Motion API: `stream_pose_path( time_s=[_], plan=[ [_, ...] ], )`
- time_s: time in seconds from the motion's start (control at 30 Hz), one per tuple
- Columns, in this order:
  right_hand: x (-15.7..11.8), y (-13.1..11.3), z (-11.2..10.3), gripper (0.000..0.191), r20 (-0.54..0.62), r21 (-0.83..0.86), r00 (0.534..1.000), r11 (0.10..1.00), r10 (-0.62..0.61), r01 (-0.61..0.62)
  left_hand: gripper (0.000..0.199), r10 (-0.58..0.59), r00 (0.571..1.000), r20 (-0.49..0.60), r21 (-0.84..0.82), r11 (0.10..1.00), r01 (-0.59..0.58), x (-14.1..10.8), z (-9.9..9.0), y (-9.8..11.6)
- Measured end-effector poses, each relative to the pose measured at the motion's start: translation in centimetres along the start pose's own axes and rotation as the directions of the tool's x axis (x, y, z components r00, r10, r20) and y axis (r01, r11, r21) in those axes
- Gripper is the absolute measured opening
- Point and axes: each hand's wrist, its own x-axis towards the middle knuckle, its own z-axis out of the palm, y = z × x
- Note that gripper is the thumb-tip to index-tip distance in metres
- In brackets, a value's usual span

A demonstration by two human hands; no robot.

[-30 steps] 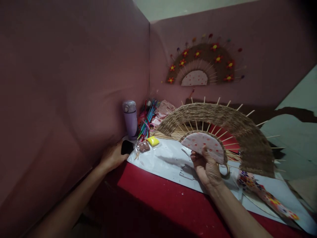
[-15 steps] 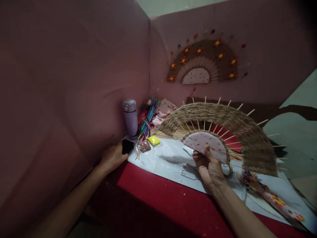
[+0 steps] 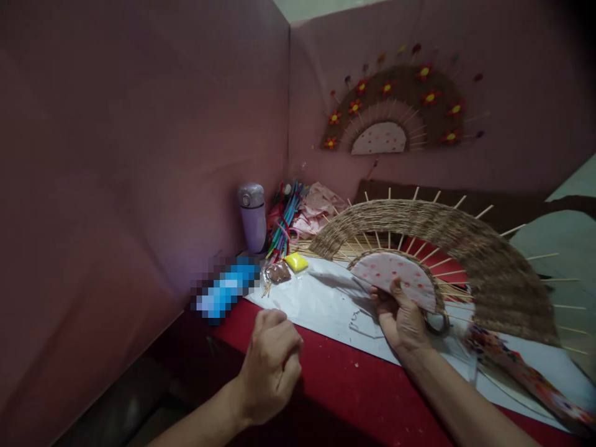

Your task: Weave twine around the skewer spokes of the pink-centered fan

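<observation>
My right hand (image 3: 404, 320) grips a woven half-round fan (image 3: 419, 218) by the lower edge of its white, red-dotted cloth centre (image 3: 395, 273). Thin sticks radiate from the centre through the woven band and poke out past its rim. My left hand (image 3: 274, 363) is held above the red tabletop with its fingers curled in, and nothing shows in it. Beyond that hand lies a bright blue, pixelated object (image 3: 228, 288), its details masked. Small packets, one brown (image 3: 278, 271) and one yellow (image 3: 297, 262), lie between my hands on the white sheet (image 3: 321, 316).
A lilac bottle (image 3: 252, 220) stands in the corner beside coloured pipe cleaners (image 3: 288, 217) and crumpled pink cloth (image 3: 321, 205). A finished flowered fan (image 3: 395, 93) hangs on the pink wall. At right lies a flower-patterned strip (image 3: 526, 375) on the red table (image 3: 335, 385).
My left hand has left the dark flat object by the wall and come right and nearer, its fingers curling. That spot now shows bright blue. My right hand still holds the fan.
</observation>
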Motion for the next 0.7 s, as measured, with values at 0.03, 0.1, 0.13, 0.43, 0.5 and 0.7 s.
stream_pose_path(
  time_s=[0.03,0.1,0.13,0.43,0.5,0.7],
  plan=[
    [-0.1,-0.1,0.0,0.046,0.003,-0.006,1.0,1.0,-0.002,0.002,0.018,0.004,1.0,0.018,0.003,1.0,-0.004,0.1,0.3,0.1],
    [-0.4,-0.2,0.2,0.047,0.021,-0.023,1.0,1.0,-0.006,0.007,0.02,0.023,0.999,0.039,0.03,0.999,-0.024,0.1,0.7,0.1],
    [-0.5,-0.3,0.2,0.047,0.034,-0.029,0.999,1.0,-0.006,0.007,0.022,0.034,0.999,0.038,0.049,0.998,-0.036,0.1,0.8,0.1],
    [-0.5,-0.3,0.0,0.046,0.068,-0.034,0.998,0.999,0.014,-0.012,0.011,-0.051,0.98,-0.191,0.25,0.963,0.099,-1.6,-1.5,-2.2],
    [-0.6,-0.4,0.0,0.048,0.059,-0.036,0.998,0.999,0.029,-0.026,0.015,-0.111,0.951,-0.288,0.379,0.899,0.22,-1.8,-2.6,-3.3],
    [-0.8,-0.5,0.4,0.046,0.028,-0.029,0.998,0.998,0.048,-0.047,0.036,-0.329,0.904,-0.274,0.625,0.654,0.427,-2.1,-4.8,-6.3]
  ],
)
